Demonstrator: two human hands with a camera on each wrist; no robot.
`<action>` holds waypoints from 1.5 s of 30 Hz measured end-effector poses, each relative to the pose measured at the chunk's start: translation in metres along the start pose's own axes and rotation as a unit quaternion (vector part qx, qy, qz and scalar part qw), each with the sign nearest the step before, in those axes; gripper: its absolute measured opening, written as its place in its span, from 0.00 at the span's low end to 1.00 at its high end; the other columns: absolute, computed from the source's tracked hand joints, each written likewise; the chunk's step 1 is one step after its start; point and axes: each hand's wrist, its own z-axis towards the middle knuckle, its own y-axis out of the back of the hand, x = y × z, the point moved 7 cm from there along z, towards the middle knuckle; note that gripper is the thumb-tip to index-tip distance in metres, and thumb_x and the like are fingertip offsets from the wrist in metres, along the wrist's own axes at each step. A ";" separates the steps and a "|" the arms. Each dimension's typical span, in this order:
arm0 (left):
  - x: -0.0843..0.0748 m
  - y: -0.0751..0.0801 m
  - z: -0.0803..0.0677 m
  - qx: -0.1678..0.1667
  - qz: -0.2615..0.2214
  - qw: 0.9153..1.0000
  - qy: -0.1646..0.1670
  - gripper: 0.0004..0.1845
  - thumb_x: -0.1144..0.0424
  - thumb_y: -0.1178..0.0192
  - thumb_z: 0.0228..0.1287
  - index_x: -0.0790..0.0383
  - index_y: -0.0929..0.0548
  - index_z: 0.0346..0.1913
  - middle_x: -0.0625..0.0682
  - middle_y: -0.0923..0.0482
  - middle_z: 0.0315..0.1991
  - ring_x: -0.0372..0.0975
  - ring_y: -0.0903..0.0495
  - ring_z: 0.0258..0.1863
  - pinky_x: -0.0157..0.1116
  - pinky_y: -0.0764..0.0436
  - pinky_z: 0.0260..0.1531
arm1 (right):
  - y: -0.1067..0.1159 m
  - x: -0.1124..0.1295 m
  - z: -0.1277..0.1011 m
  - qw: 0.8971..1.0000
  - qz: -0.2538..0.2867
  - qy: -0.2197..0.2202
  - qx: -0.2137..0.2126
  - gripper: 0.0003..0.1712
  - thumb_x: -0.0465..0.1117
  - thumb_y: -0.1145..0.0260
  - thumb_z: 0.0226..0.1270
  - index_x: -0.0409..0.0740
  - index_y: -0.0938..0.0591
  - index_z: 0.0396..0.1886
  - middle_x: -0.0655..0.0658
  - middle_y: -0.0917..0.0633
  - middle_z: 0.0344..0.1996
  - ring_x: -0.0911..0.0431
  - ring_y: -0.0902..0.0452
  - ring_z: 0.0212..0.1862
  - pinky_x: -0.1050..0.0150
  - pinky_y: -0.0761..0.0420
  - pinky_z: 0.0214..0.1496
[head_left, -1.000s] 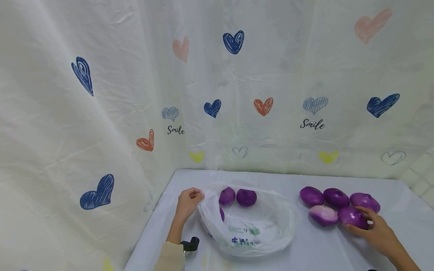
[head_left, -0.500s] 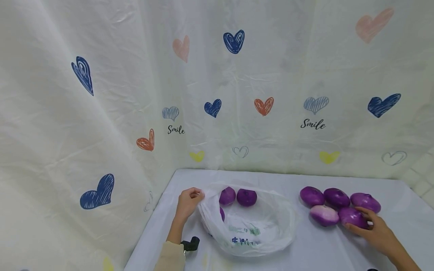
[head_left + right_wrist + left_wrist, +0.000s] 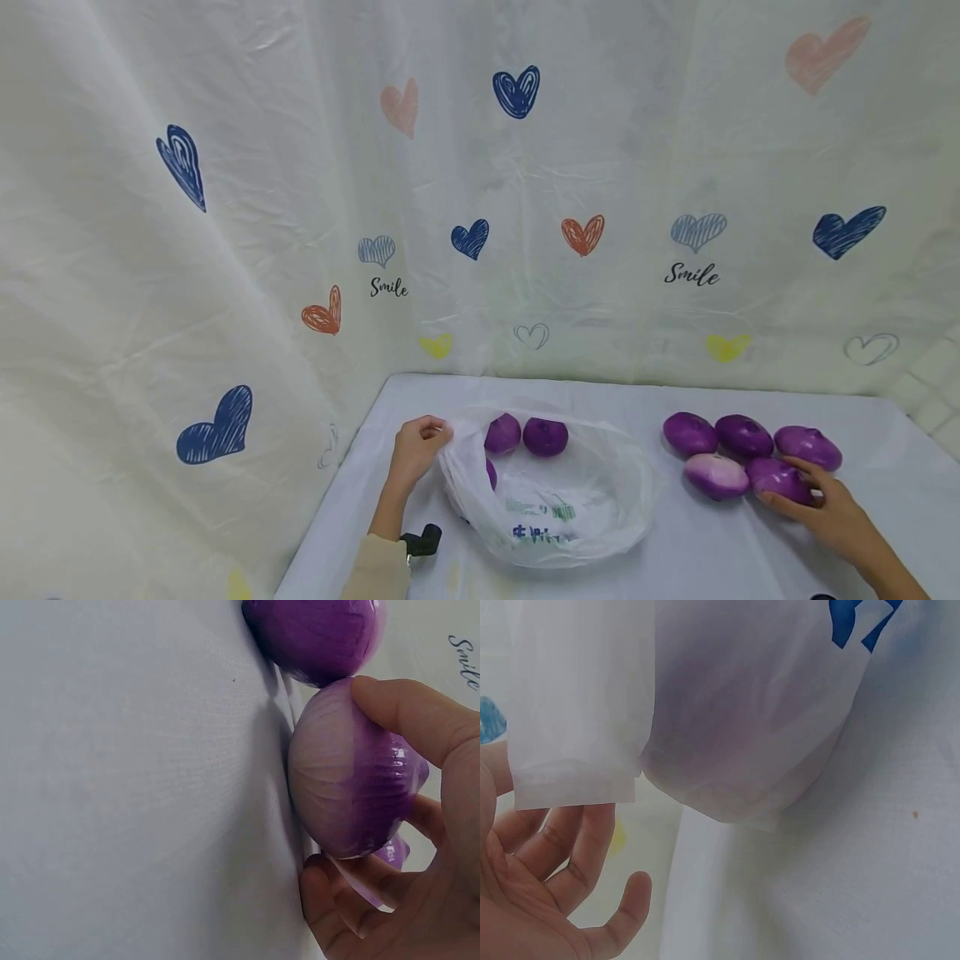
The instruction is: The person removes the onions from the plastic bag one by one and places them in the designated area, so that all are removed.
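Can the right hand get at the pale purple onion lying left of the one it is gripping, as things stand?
Probably yes, once freed: the right hand grips a round purple onion, and the pale purple onion lies right beside it on the white tabletop, uncovered, with nothing between them.

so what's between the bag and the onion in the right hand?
In the head view, one paler onion lies between the bag and the onion gripped by the right hand.

We see bag [image 3: 551, 500] between hands, three onions [image 3: 545, 437] in it; five onions [image 3: 744, 437] at right hand [image 3: 828, 512], on bench [image 3: 697, 558].
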 end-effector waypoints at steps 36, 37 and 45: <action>-0.001 0.000 0.001 -0.002 0.000 1.000 -0.002 0.09 0.57 0.31 0.65 0.59 0.11 0.42 0.51 0.15 0.32 0.41 0.22 0.32 0.37 0.22 0.33 | 0.018 0.157 -0.022 0.972 0.069 0.142 -0.173 0.29 0.41 0.28 0.68 0.36 0.25 0.64 0.56 0.19 0.48 0.84 0.32 0.44 0.90 0.31 0.44; -0.001 0.000 0.001 -0.002 0.001 1.000 -0.004 0.09 0.57 0.31 0.65 0.59 0.11 0.42 0.51 0.15 0.32 0.41 0.21 0.32 0.37 0.22 0.33 | 0.013 0.169 -0.023 0.970 0.077 0.157 -0.168 0.27 0.40 0.28 0.68 0.38 0.24 0.63 0.61 0.19 0.45 0.83 0.30 0.44 0.89 0.29 0.45; 0.000 0.001 0.000 0.001 0.005 1.000 0.001 0.10 0.56 0.30 0.64 0.59 0.11 0.42 0.51 0.15 0.32 0.40 0.22 0.32 0.36 0.22 0.33 | -0.044 0.249 -0.025 0.949 0.123 0.279 -0.083 0.17 0.33 0.29 0.67 0.47 0.19 0.54 0.49 0.16 0.36 0.66 0.18 0.38 0.74 0.19 0.43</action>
